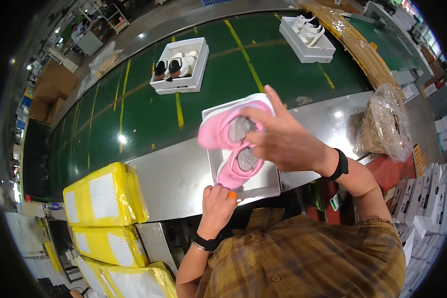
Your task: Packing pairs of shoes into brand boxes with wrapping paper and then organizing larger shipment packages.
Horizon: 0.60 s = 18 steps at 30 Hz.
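Note:
In front of me a white shoe box (268,185) sits on the metal edge of the conveyor, with a pair of pink shoes at it. My right hand (283,141), slightly blurred, grips the upper pink shoe (214,130) at its opening; this shoe is tilted, its white sole edge facing away from me. Below it the other pink shoe (228,175) lies in the box, grey stuffing showing in its opening. My left hand (217,206), an orange band on one finger, is closed at the box's near left corner, beside that shoe's toe.
Beyond, on the green conveyor belt (134,109), stand a box of white-and-black shoes (181,67) and a box of white shoes (308,37). Yellow-wrapped bundles (104,196) are stacked at my left. To the right are a plastic-covered carton (382,124) and several stacked shoe boxes (424,198).

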Available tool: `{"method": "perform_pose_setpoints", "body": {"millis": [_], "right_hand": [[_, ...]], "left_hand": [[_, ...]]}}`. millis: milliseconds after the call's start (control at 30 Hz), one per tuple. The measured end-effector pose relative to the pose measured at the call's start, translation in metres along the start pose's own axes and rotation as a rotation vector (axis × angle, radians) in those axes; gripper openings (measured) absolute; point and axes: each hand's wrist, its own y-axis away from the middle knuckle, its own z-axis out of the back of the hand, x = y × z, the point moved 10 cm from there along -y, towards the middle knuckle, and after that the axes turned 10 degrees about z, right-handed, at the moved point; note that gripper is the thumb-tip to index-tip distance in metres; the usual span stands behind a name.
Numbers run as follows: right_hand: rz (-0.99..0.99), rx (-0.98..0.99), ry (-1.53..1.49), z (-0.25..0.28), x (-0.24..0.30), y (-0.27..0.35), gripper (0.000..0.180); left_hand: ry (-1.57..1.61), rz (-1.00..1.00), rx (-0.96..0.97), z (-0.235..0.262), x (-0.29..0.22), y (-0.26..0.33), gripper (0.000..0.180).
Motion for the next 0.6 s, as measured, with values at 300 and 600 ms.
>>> {"method": "perform_pose_setpoints", "body": {"millis": [300,600], "right_hand": [[-0.441,-0.312,0.025,0.055,-0.061,0.059,0.030],[-1.311,0.169,0.369,-0.047,-0.055,0.315,0.035]], "left_hand": [[-0.079,0.269,-0.107,0.015,0.038,0.032,0.022],[-0.023,0.282,-0.014,0.015,0.025,-0.004,0.017]]}}
